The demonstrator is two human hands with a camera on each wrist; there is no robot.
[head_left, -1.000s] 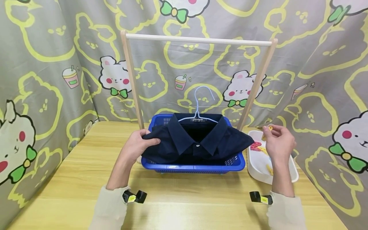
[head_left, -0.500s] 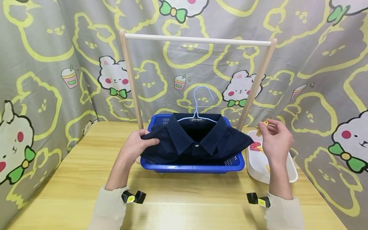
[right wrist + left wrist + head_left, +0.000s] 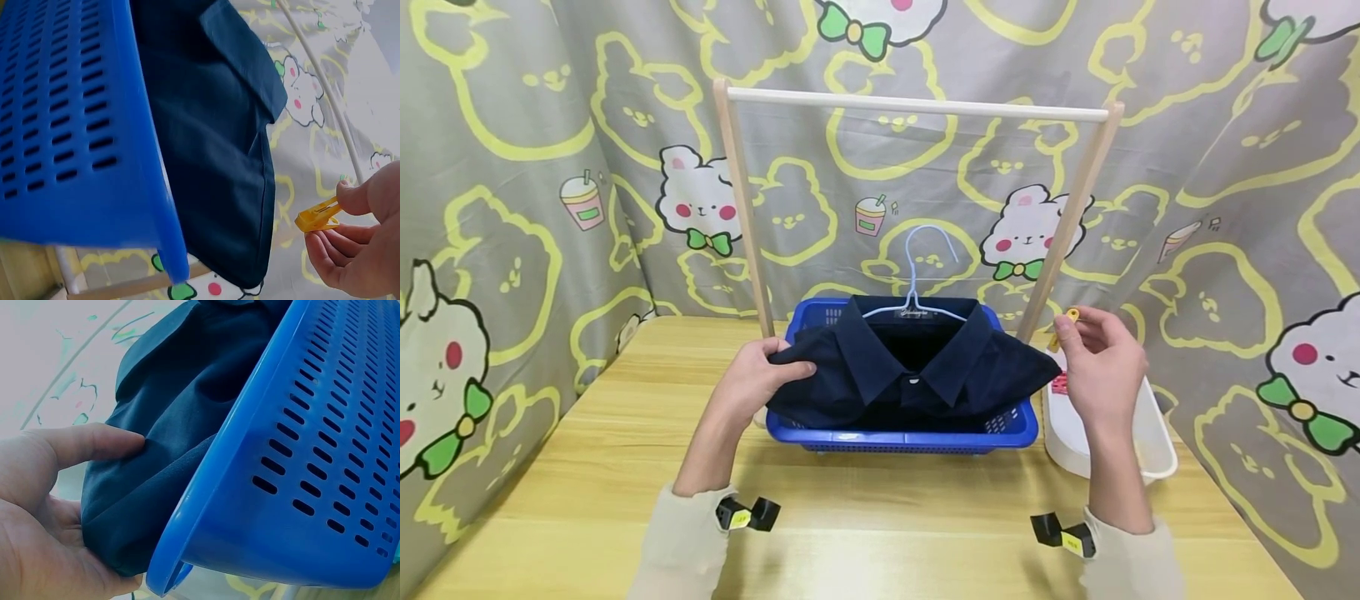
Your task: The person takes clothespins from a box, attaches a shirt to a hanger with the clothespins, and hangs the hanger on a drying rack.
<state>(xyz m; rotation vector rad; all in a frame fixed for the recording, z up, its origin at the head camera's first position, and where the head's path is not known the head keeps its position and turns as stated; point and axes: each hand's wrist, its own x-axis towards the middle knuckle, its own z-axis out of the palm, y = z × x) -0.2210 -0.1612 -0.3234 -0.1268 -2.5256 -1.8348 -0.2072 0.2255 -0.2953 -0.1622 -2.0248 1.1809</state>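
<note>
A dark navy collared shirt (image 3: 827, 375) lies spread over the blue basket (image 3: 902, 438), with a light blue wire hanger (image 3: 913, 275) inside its neck and the hook standing up. My left hand (image 3: 756, 379) pinches the shirt's left shoulder between thumb and fingers; the left wrist view shows the thumb (image 3: 103, 442) on the cloth and the fingers behind it. Beyond the shirt's right shoulder, my right hand (image 3: 1103, 362) holds a yellow clothespin (image 3: 317, 216) between thumb and fingers, apart from the cloth in the right wrist view.
A white tray (image 3: 1157, 442) with red clothespins (image 3: 1060, 383) stands to the right of the basket, partly behind my right forearm. A wooden rack with a white top bar (image 3: 917, 103) rises behind the basket. A patterned curtain (image 3: 865, 50) encloses the wooden table (image 3: 880, 525).
My right hand has moved left with the yellow clothespin, from over the white tray toward the shirt's right shoulder. The left hand keeps its grip in the same place.
</note>
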